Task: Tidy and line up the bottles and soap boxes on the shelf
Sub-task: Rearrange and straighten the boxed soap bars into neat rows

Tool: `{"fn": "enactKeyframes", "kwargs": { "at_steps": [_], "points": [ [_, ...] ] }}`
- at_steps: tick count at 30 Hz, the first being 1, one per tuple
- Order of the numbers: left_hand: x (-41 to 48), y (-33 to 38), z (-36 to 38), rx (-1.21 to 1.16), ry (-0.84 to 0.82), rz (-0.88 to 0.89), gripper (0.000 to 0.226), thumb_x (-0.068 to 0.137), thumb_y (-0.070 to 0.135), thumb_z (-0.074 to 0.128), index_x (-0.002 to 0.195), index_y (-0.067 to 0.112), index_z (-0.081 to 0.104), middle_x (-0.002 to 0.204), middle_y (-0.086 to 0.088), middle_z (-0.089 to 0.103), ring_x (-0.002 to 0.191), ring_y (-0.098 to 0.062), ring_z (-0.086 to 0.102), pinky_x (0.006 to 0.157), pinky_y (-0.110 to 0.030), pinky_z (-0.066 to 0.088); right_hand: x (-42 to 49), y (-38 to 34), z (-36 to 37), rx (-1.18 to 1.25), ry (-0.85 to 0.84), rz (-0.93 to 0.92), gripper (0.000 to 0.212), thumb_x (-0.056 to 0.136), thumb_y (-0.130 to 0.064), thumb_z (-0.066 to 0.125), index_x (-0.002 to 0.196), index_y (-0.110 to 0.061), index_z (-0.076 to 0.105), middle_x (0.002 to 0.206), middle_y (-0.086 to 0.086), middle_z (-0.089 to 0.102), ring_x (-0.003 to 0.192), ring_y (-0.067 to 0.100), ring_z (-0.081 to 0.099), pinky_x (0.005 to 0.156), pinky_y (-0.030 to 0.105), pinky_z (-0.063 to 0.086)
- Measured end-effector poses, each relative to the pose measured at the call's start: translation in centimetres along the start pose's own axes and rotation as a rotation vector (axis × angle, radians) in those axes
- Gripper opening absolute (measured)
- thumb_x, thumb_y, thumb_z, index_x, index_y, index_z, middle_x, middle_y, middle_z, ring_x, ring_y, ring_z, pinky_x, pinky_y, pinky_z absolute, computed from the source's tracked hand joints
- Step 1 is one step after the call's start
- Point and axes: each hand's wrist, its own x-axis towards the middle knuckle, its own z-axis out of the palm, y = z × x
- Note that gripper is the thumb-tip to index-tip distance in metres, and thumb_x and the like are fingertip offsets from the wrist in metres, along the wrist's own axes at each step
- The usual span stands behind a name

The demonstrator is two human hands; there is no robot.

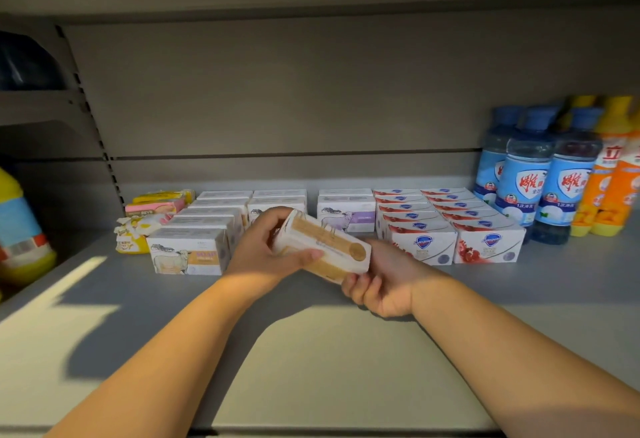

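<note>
Head view, operator log. I see two slim forearms [180, 344], both bare along their whole visible length, the skin smooth. The left hand [258, 250] is bare, and its thumb nail [317, 254] is short and plain. The right hand [384, 285] is bare too. Its fingers [360, 293] show knuckle creases, and their nails are hidden from me. Low side light leaves one flank of each forearm bright and the other shaded.
</note>
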Motion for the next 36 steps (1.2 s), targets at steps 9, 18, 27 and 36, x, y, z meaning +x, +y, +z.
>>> {"fn": "enactKeyframes", "kwargs": {
  "at_steps": [9, 18, 27, 36],
  "points": [
    [0.5, -0.2, 0.6, -0.098, 0.127, -0.371, 0.023, 0.079, 0.045, 0.067, 0.087, 0.024, 0.066, 0.077, 0.010, 0.073, 0.073, -0.002, 0.069, 0.064, -0.019, 0.051, 1.3, 0.4, 0.4, -0.057, 0.078, -0.351, 0.061, 0.088, -0.064, 0.039, 0.110, -0.011, 0.062, 0.090, 0.012, 0.073, 0.075, 0.023, 0.071, 0.062, 0.033, 0.058],
    [0.4, 0.3, 0.9, -0.224, -0.034, -0.720, 0.047, 0.091, 0.055, 0.048, 0.105, 0.012, 0.062, 0.078, -0.012, 0.074, 0.063, -0.026, 0.070, 0.052, -0.030, 0.056, 1.7, 0.8, 0.4, -0.116, 0.123, -0.569, 0.012, 0.086, -0.021, 0.065, 0.096, -0.017, 0.062, 0.078, 0.001, 0.073, 0.064, 0.012, 0.068, 0.058, 0.023, 0.056],
    [0.9, 0.7, -0.6, -0.837, -0.081, -0.669, 0.039, 0.093, 0.046, 0.045, 0.103, 0.014, 0.067, 0.111, -0.011, 0.068, 0.094, -0.025, 0.069, 0.074, -0.038, 0.056, 2.3, 1.0, 0.1, -0.727, 0.260, -1.296, 0.060, 0.069, 0.012, 0.070, 0.087, -0.045, 0.067, 0.120, -0.015, 0.050, 0.113, 0.003, 0.051, 0.096, 0.020, 0.041],
    [0.6, 0.8, -0.2, -0.767, -0.038, -0.574, 0.039, 0.073, 0.023, 0.068, 0.107, 0.005, 0.065, 0.104, -0.013, 0.072, 0.088, -0.021, 0.071, 0.064, -0.028, 0.057, 1.4, 1.2, 0.5, -0.925, 0.336, -1.151, 0.078, 0.077, 0.003, 0.068, 0.111, -0.062, 0.045, 0.131, -0.019, 0.042, 0.121, 0.000, 0.045, 0.092, 0.011, 0.043]
  ]
}}
